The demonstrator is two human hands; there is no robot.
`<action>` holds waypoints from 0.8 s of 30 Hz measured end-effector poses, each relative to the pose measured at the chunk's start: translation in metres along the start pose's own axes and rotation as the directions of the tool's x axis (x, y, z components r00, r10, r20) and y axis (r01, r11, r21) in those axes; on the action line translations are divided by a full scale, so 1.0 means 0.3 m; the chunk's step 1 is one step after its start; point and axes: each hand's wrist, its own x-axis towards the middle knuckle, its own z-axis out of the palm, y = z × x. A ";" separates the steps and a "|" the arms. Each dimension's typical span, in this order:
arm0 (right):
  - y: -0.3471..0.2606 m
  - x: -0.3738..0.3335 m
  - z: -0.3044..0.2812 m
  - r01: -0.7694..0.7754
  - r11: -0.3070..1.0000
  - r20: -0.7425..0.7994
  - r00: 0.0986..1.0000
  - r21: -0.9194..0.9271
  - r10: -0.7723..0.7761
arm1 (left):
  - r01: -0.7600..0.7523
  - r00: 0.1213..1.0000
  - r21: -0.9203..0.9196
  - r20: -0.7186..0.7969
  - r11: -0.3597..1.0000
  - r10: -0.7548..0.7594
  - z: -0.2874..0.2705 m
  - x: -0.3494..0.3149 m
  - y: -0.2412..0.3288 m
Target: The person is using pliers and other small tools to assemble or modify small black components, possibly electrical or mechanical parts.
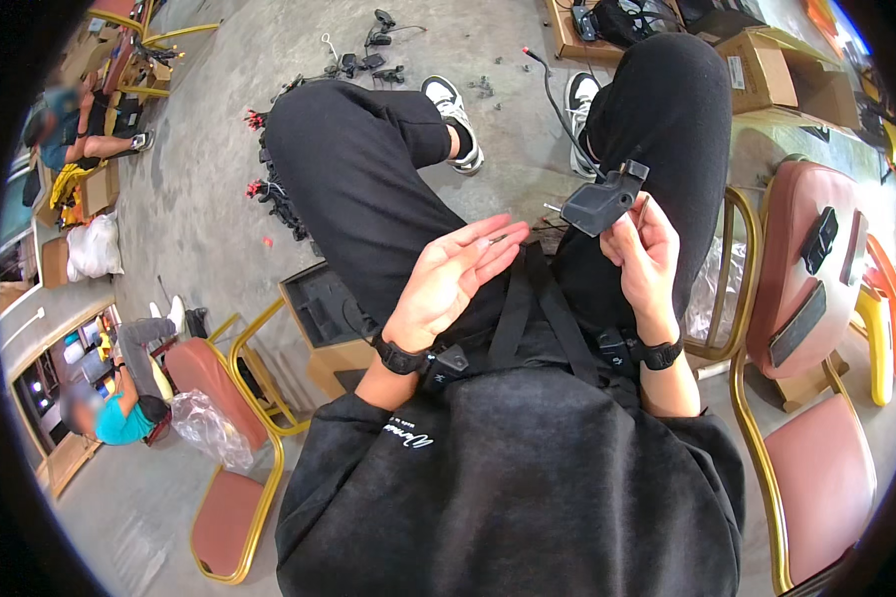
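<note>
My right hand [645, 257] pinches a black plastic device [600, 203] above my lap, between the knees. A thin black cable [560, 104] with a red tip runs up from the device, and a slim metal pin or screw [552, 207] sticks out at its left side. Another thin brownish piece [643, 209] shows at the right fingertips; its kind is unclear. To the left, my left hand [455, 277] is palm up with fingers stretched out. A tiny metallic piece [496, 239], perhaps a screw, lies by its thumb tip and fingers.
Red-tipped black cabled parts [281, 199] lie on the floor beyond my left knee. An open case [324, 298] stands beside my left thigh. At right, a chair [811, 269] bears flat black pieces, with a cardboard box [757, 75] behind. Two people sit at far left.
</note>
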 end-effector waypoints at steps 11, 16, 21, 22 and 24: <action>0.009 0.000 -0.004 0.018 0.999 0.039 0.999 -0.033 -0.016 | 0.055 0.998 0.013 0.033 0.998 -0.056 0.000 -0.026 0.019; 0.004 -0.003 0.000 -0.035 0.999 0.064 0.997 -0.014 0.036 | 0.078 0.996 0.028 0.045 0.997 -0.079 -0.014 -0.027 0.014; 0.001 -0.016 -0.005 -0.145 0.988 0.095 0.984 -0.062 0.150 | -0.009 0.997 0.051 0.080 0.999 0.005 -0.031 -0.021 0.017; 0.003 -0.020 -0.011 -0.144 0.986 0.107 0.982 -0.089 0.154 | -0.023 0.997 0.052 0.073 0.998 0.019 -0.033 -0.019 0.023; 0.015 -0.023 -0.020 -0.141 0.989 0.165 0.976 -0.034 0.145 | -0.056 0.997 0.062 0.060 0.997 0.052 -0.034 -0.014 0.037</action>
